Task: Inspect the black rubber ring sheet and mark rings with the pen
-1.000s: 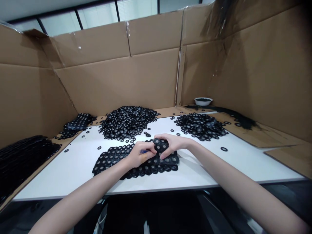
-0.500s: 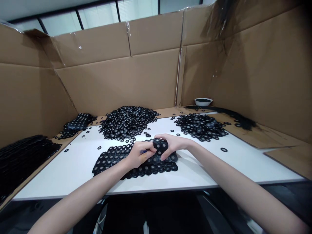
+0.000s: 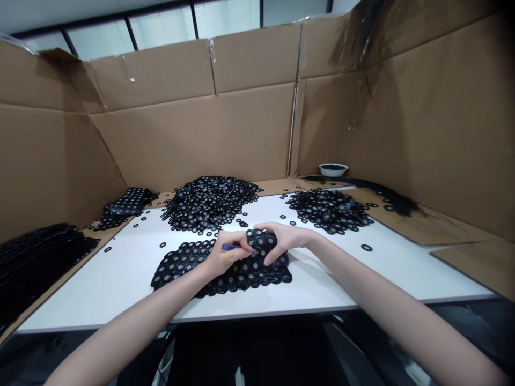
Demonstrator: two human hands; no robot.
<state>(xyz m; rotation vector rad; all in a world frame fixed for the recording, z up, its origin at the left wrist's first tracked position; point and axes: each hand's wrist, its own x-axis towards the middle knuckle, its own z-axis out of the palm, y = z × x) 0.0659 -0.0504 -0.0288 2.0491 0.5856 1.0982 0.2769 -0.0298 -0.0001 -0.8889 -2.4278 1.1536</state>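
Observation:
A sheet of joined black rings (image 3: 241,279) with pale round centres lies near the front of the white board. My left hand (image 3: 227,253) is closed around a small blue tool (image 3: 228,247), its fingertips at the raised part of the sheet. Just right of it, my right hand (image 3: 279,240) grips the folded-up right part of the sheet between thumb and fingers. Whatever lies under my left fingertips is too small to make out.
Two heaps of loose black rings (image 3: 209,201) (image 3: 330,210) sit behind my hands. Stacked black sheets (image 3: 40,268) are at the left. A white bowl (image 3: 333,170) and black strands (image 3: 378,187) lie back right. Cardboard walls (image 3: 181,134) surround the white board (image 3: 92,289).
My left hand has shifted slightly left and turned, showing more of the blue tool. My right hand keeps its grip on the sheet. The view has moved slightly.

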